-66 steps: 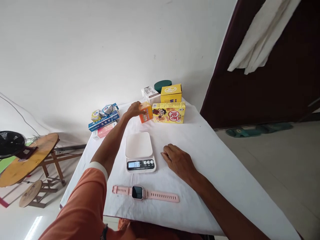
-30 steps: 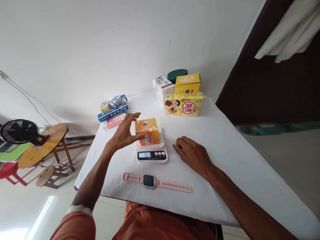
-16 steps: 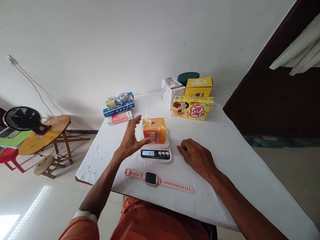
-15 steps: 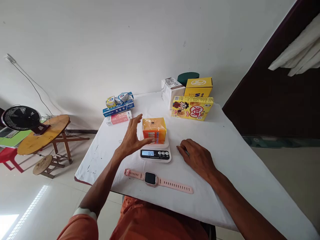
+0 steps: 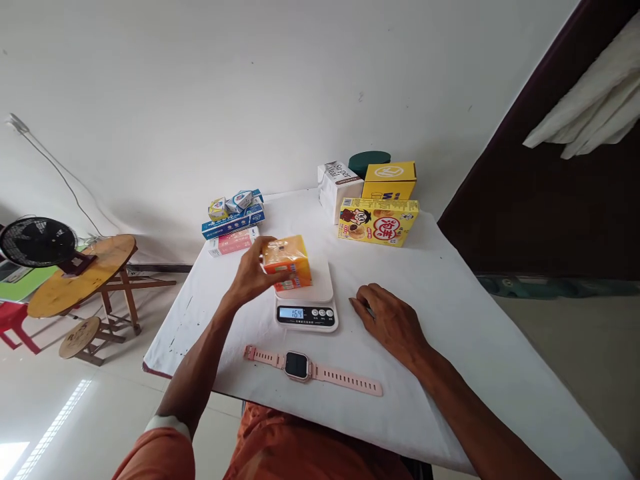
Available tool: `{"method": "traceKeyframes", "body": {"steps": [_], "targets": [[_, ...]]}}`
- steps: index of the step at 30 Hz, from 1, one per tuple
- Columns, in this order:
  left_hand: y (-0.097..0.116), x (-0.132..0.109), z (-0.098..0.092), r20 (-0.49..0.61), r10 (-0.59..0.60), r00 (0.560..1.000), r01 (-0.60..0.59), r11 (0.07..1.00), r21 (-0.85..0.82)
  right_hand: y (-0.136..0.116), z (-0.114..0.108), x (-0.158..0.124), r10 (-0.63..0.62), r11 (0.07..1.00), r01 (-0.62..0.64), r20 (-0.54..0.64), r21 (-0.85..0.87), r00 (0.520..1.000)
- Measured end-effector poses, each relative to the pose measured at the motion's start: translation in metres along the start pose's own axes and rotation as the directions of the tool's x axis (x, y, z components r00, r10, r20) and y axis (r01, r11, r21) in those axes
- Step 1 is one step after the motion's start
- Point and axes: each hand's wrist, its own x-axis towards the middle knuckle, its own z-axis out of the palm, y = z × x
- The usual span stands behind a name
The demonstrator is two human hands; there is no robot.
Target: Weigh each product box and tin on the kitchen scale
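My left hand grips an orange packet and holds it tilted just above the left side of a white kitchen scale. The scale's lit display reads 164. My right hand rests palm down on the white table just right of the scale, fingers curled loosely, holding nothing I can see. A pink smartwatch lies flat near the table's front edge, below the scale.
At the back right stand a yellow cartoon box, a yellow box, a white carton and a dark green lid. Blue and pink boxes are stacked at the back left. A round wooden table with a fan stands left.
My left hand, open beside the orange packet on the scale half a second ago, has closed on it and lifted it leftward off the plate. The right hand has stayed put.
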Motion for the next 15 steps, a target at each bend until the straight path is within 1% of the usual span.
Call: {"method": "traceKeyframes", "body": {"steps": [2, 4, 6, 8, 12, 15], "targets": [[-0.013, -0.003, -0.019, -0.073, -0.049, 0.996, 0.051, 0.998, 0.023, 0.001, 0.001, 0.000, -0.010, 1.000, 0.010, -0.018, -0.009, 1.000], [-0.032, -0.006, -0.039, -0.134, -0.105, 0.985, 0.117, 0.989, 0.085, 0.002, 0.003, -0.001, -0.020, 1.000, 0.019, -0.032, -0.017, 0.999], [-0.055, -0.009, -0.058, -0.188, -0.165, 0.968, 0.194, 0.970, 0.147, 0.003, 0.005, -0.001, -0.023, 1.000, 0.022, -0.040, -0.020, 0.999], [-0.080, -0.009, -0.073, -0.224, -0.217, 0.950, 0.259, 0.949, 0.178, 0.004, 0.007, -0.001, -0.026, 0.999, 0.025, -0.048, -0.022, 0.998], [-0.128, -0.005, -0.091, -0.249, -0.297, 0.922, 0.336, 0.932, 0.132, 0.003, 0.007, -0.001, -0.028, 0.999, 0.026, -0.064, -0.034, 0.998], [-0.151, 0.004, -0.101, -0.259, -0.293, 0.920, 0.334, 0.934, 0.128, 0.003, 0.006, -0.001, -0.026, 0.999, 0.024, -0.053, -0.033, 0.998]]}}
